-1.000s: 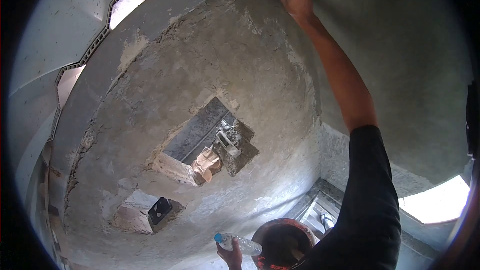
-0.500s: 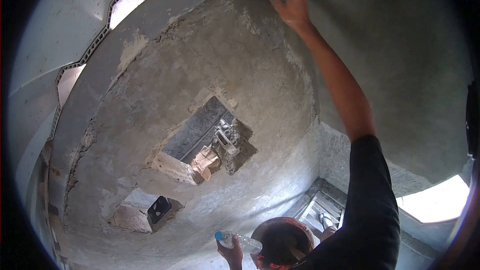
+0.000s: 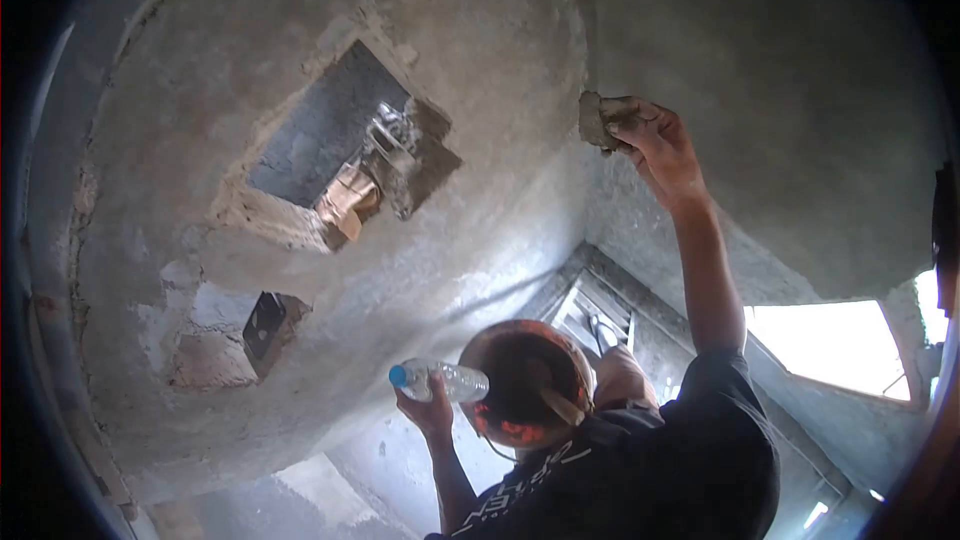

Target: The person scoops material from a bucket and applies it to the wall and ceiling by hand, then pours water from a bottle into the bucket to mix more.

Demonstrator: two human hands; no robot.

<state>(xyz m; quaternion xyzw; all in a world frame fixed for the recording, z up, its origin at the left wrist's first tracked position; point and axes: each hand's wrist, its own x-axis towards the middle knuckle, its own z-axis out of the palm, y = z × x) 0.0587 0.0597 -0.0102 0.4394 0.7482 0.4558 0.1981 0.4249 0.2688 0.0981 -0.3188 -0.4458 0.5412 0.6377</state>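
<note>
Up at the wall corner, my right hand (image 3: pixel 658 145) grips a ragged grey block (image 3: pixel 592 122) coated in mortar, its exact kind unclear; the block's outer edge overlaps the corner line. Lower down, my left hand (image 3: pixel 432 410) is wrapped round a clear plastic bottle (image 3: pixel 465 382) with a blue cap, held on its side. The bottle's base overlaps the rim of a round bucket (image 3: pixel 510 332) with orange-red smears. A wooden handle (image 3: pixel 562 406) leans inside that bucket.
The plastered wall (image 3: pixel 480 50) has a large recess (image 3: pixel 310 145) holding crumpled brown paper (image 3: pixel 348 198) and metal pieces (image 3: pixel 390 135). Inside a smaller recess (image 3: pixel 210 355) sits a dark phone-like object (image 3: pixel 264 324). A foot (image 3: pixel 625 378) stands below, near a slatted frame (image 3: pixel 580 310). Right is a bright opening (image 3: pixel 830 345).
My right hand has come down from high on the wall with the grey block. My view has shifted, bringing more of the bucket into sight. The bottle stays in my left hand.
</note>
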